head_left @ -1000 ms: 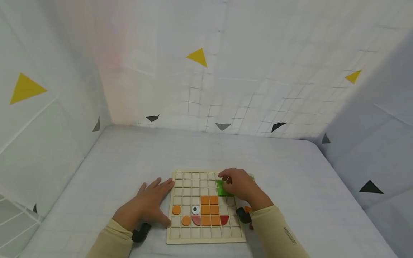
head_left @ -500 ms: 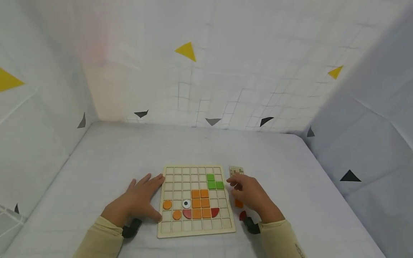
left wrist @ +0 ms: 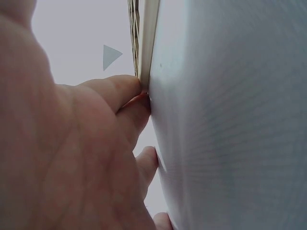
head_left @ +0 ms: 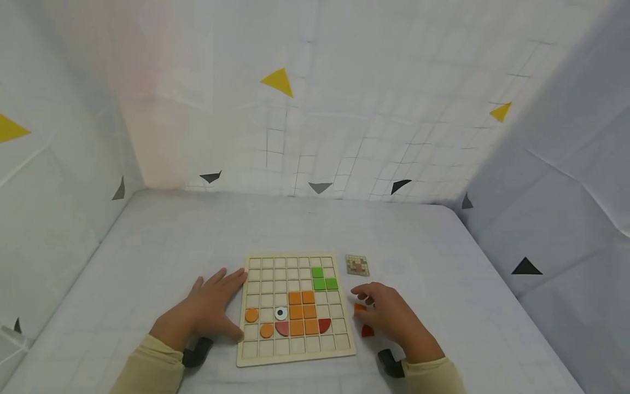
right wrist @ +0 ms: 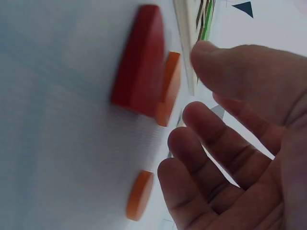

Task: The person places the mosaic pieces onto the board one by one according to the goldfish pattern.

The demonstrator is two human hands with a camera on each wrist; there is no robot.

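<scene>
A square wooden grid board point(head_left: 251, 350) lies on the table. My left hand point(head_left: 202, 309) is spread along its left edge; in the left wrist view fingertips point(left wrist: 134, 88) touch the rim. On the board are three green squares point(head_left: 319, 284), a block of orange squares point(head_left: 302, 312), orange discs point(head_left: 251, 315), an eye disc point(head_left: 281, 313), a pink quarter-round point(head_left: 282, 329) and a red one point(head_left: 324, 325). My right hand point(head_left: 389, 314) hovers right of the board, fingers loosely bent, holding nothing. Close to it lie a loose red piece point(right wrist: 139, 62) and two orange pieces point(right wrist: 170, 88).
A small patterned card point(head_left: 357, 265) lies beyond my right hand, off the board's upper right corner. White cloth covers the table point(head_left: 197, 224). White sheet walls point(head_left: 384, 82) with yellow and dark triangles stand behind and at both sides.
My right hand has moved off the board's green squares, rightward and nearer to me, over to the loose pieces. The left hand has stayed at the board's edge. The head view has shifted somewhat.
</scene>
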